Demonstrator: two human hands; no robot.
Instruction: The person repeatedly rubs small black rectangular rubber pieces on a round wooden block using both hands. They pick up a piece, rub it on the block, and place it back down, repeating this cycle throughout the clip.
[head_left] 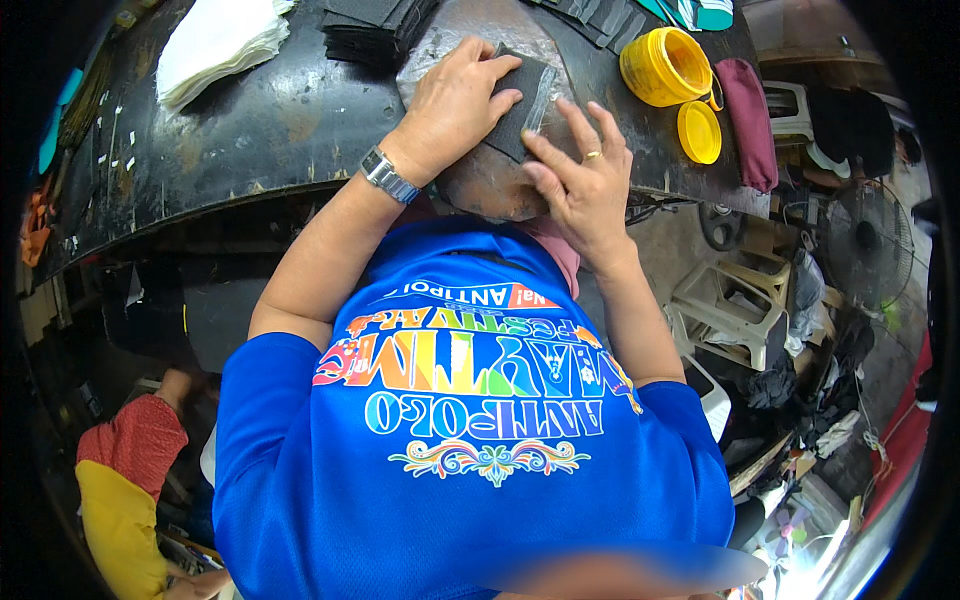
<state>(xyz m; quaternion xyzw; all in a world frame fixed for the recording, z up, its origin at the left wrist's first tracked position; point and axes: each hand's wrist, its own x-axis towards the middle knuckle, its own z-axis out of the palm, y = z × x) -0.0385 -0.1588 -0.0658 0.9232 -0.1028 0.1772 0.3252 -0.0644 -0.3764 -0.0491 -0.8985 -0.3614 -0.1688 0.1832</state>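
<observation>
A flat black piece of material (510, 110), perhaps fabric or leather, lies on a worn brown-grey board (490, 190) at the table's near edge. Along its right side runs a paler grey strip (541, 98). My left hand (455, 105), with a metal watch at the wrist, holds the piece down, fingers bent over its left part. Beside the strip is my right hand (590, 175), a ring on one finger. Its fingers are spread, with the index fingertip at the piece's lower right corner. Whether that fingertip presses on the piece is hard to see.
Stacked black pieces (372, 30) and a white stack of sheets (222, 45) lie at the far left. To the right stand an open yellow tub (655, 68), its yellow lid (699, 133) and a maroon cloth bundle (747, 125). Beyond are plastic stools (735, 310) and a fan (868, 235). Another person (130, 460) is at lower left.
</observation>
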